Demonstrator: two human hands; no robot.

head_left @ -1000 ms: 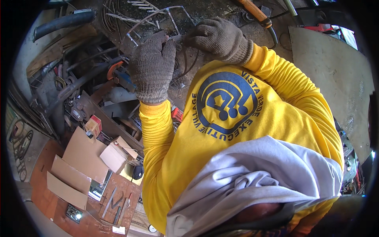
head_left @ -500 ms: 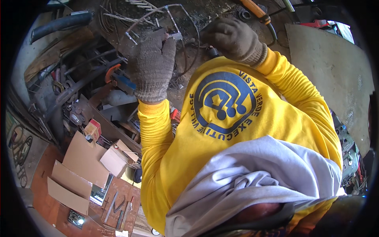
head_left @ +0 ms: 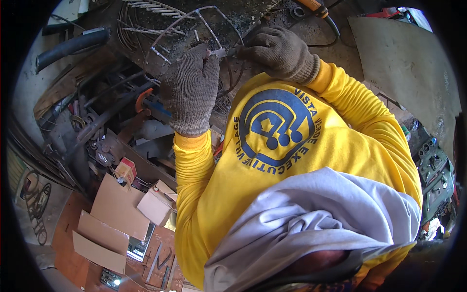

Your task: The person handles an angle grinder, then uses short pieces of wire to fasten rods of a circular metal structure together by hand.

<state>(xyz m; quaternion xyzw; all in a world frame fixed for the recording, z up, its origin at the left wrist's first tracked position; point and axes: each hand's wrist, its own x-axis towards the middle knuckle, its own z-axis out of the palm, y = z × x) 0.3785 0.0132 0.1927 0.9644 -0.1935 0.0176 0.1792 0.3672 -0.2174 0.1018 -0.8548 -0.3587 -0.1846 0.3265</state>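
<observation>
Both my hands wear grey-brown knit gloves, with yellow sleeves behind them. My left hand (head_left: 189,92) is raised with its fingertips pinching a bent wire frame (head_left: 194,19) of thin rusty rods. My right hand (head_left: 279,51) is curled shut just to the right and grips a short metal piece (head_left: 223,51) that meets the frame at my left fingertips. The two hands almost touch there. The frame lies over a dark, sooty workbench (head_left: 253,14). What exactly sits inside my right fist is hidden by the glove.
A black hose (head_left: 73,46) and scrap metal bars (head_left: 97,121) lie at the left. Flattened cardboard boxes (head_left: 116,209) and small tools (head_left: 160,263) cover the floor at the lower left. An orange-handled tool (head_left: 316,7) lies at the top, a brown board (head_left: 408,68) at the right.
My hands have drawn closer together on the wire frame, the right one moving left toward my left fingertips. The frame has shifted slightly with them.
</observation>
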